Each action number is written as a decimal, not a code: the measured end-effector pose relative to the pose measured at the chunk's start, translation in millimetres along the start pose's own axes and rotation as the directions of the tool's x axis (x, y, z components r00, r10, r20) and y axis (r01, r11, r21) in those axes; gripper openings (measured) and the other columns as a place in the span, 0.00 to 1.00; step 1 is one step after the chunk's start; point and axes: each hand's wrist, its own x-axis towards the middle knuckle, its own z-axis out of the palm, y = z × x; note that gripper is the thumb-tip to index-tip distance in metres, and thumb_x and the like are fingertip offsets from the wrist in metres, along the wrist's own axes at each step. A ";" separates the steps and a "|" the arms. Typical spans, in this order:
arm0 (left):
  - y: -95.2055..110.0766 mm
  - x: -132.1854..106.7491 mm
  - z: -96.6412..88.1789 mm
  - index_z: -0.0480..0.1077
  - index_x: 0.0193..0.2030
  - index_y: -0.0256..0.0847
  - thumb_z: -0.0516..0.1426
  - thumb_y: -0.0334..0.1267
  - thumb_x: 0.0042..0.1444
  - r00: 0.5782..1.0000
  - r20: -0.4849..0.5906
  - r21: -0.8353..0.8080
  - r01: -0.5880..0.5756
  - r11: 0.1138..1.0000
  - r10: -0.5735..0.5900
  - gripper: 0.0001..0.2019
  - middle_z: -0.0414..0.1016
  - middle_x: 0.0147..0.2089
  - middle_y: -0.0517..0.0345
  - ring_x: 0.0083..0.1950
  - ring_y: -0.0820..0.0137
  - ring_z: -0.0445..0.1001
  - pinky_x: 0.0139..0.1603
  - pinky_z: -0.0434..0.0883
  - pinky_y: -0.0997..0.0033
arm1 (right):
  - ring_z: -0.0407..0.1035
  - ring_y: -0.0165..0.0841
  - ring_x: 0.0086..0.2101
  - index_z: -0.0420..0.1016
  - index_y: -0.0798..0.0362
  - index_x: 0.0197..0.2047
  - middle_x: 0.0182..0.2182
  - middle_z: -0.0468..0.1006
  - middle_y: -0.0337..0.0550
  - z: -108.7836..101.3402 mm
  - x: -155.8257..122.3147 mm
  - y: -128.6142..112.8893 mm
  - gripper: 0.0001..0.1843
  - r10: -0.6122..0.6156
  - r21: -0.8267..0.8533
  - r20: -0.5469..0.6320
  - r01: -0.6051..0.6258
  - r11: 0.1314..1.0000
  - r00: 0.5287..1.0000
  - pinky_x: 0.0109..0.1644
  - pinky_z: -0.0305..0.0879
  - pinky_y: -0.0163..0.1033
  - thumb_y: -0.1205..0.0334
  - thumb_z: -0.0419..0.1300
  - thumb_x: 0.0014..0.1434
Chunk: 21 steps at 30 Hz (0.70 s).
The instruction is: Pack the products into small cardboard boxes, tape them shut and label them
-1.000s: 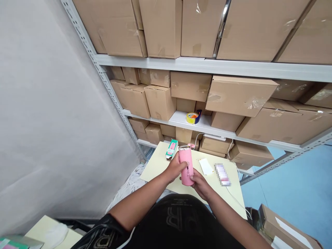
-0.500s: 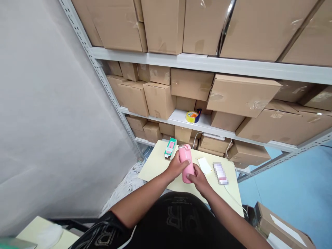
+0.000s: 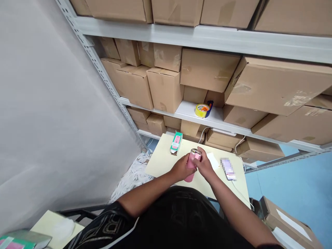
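Over the table I hold a pink tumbler (image 3: 190, 177) with a silvery rim at its top, tilted slightly to the right. My left hand (image 3: 182, 168) is wrapped round its body. Up near the rim, my right hand (image 3: 204, 165) grips the tumbler's upper part, its thumb against the pink piece at the top. The fingers hide much of the body. Just beyond my hands, a green and white box (image 3: 176, 142) with a pink picture of a bottle lies on the table with its near end open.
On the cream table (image 3: 159, 162) lie a white paper (image 3: 213, 161) and a phone (image 3: 228, 169) with a cable. Behind stands a shelf rack holding cardboard boxes (image 3: 166, 90) and a yellow tape roll (image 3: 202, 110). A grey wall (image 3: 64, 103) rises at left.
My right hand has moved from the tumbler's lower part up to its top. The tumbler's top now faces me more, showing the rim. The view has shifted closer to the shelf.
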 end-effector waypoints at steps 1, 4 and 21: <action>-5.1 2.3 -4.9 0.71 0.60 0.46 0.68 0.44 0.51 1.000 0.012 -0.003 0.000 1.000 0.000 0.29 0.79 0.53 0.51 0.49 0.56 0.77 0.50 0.72 0.59 | 0.71 0.46 0.56 0.62 0.44 0.68 0.59 0.75 0.48 8.3 6.4 1.1 0.45 0.006 -0.054 -0.033 -0.008 0.999 0.999 0.65 0.62 0.56 0.41 0.71 0.52; -30.5 11.3 -25.2 0.70 0.62 0.45 0.66 0.47 0.54 0.990 0.138 -0.016 -0.020 1.000 0.022 0.29 0.80 0.54 0.51 0.50 0.56 0.78 0.50 0.73 0.59 | 0.74 0.44 0.51 0.64 0.46 0.64 0.54 0.78 0.47 27.7 18.1 13.0 0.41 0.036 -0.101 -0.085 -0.045 0.994 0.996 0.62 0.66 0.55 0.42 0.70 0.52; -214.5 137.4 -144.3 0.61 0.72 0.40 0.60 0.34 0.55 0.859 0.503 0.714 -0.355 0.604 -0.090 0.36 0.49 0.78 0.41 0.78 0.49 0.46 0.74 0.51 0.48 | 0.73 0.48 0.52 0.67 0.51 0.63 0.56 0.77 0.53 39.5 -14.1 42.7 0.41 0.157 -0.149 -0.678 -0.343 0.927 0.719 0.57 0.70 0.51 0.40 0.68 0.52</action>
